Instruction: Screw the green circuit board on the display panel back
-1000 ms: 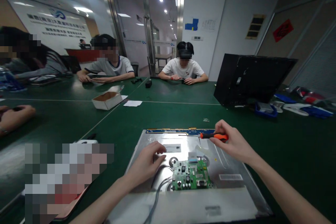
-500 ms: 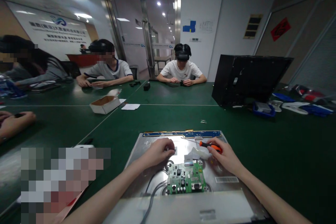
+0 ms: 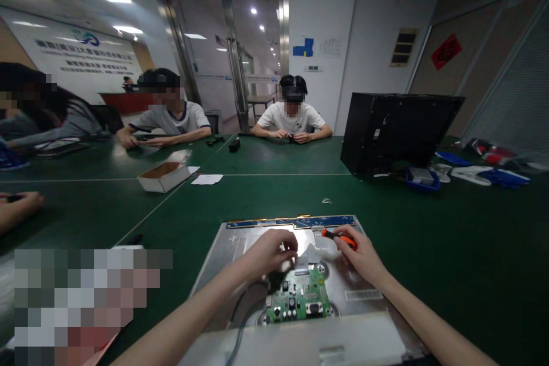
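In the right hand [image 3: 360,251], a slim orange-and-black plastic-handled screwdriver [image 3: 349,241] is gripped, probably light and stiff. Beside the curled left hand [image 3: 274,249], whose hold cannot be told, lies a green rectangular circuit board [image 3: 300,294], likely fragile, best held by its edges. Below the right hand, a white oblong label [image 3: 363,295] cannot be read.

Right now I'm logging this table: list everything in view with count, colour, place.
Table: one, green, centre
Panel: one, silver, table front
Board: one, green, on panel
Strip: one, blue, panel's far edge
Cable: one-plus, grey, left of board
Screwdriver: one, orange-black, over panel
Box: one, white, left of centre
Paper: one-plus, white, beside box
Casing: one, black, right
Tray: one, blue, before casing
Clutter: uncounted, blue-white, far right
Door: one, silver-framed, back
Seated people: three, pale tops, across table
Other person's hand: one, left edge
Left hand: one, near board
Right hand: one, holding screwdriver
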The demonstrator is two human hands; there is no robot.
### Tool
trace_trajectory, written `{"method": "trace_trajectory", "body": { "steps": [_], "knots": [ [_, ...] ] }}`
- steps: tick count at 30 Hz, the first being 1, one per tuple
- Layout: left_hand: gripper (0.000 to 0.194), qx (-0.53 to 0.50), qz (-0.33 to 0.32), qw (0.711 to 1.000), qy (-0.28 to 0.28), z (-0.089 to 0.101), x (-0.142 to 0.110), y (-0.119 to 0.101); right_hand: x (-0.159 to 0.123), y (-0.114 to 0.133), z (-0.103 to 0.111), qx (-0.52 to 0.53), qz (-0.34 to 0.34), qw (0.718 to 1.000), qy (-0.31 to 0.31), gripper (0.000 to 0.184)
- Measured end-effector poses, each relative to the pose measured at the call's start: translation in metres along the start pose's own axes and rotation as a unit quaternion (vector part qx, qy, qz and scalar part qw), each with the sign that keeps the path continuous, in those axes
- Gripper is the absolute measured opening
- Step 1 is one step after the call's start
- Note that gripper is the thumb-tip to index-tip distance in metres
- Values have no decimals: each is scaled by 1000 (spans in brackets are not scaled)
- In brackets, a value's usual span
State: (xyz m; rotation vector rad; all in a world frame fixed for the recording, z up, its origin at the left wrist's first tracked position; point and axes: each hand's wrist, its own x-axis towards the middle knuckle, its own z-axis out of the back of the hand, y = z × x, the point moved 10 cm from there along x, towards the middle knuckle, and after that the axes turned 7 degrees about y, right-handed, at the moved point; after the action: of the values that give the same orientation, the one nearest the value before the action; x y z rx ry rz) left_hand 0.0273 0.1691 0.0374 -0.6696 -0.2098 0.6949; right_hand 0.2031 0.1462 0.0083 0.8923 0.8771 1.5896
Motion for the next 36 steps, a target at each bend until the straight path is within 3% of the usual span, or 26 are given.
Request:
{"method": "trace_trajectory", "body": {
  "steps": [4,9,14,29,36],
  "knots": [
    [6,-2,-48,998,33,-25,26,-26,0,-2,2,23,-4,1000,-6,31],
    [15,-6,-65,996,58,-44,41,-30,1,-4,3,35,-9,999,-10,31],
    [3,-22,-67,995,67,-46,43,-25,1,-6,2,37,-7,999,-5,30],
    [5,-70,-69,993,68,-50,40,-19,3,-1,-3,23,-1,1000,11,25],
    [5,-76,-82,992,61,-48,39,-21,0,3,3,12,6,1000,-23,24]
  ]
}}
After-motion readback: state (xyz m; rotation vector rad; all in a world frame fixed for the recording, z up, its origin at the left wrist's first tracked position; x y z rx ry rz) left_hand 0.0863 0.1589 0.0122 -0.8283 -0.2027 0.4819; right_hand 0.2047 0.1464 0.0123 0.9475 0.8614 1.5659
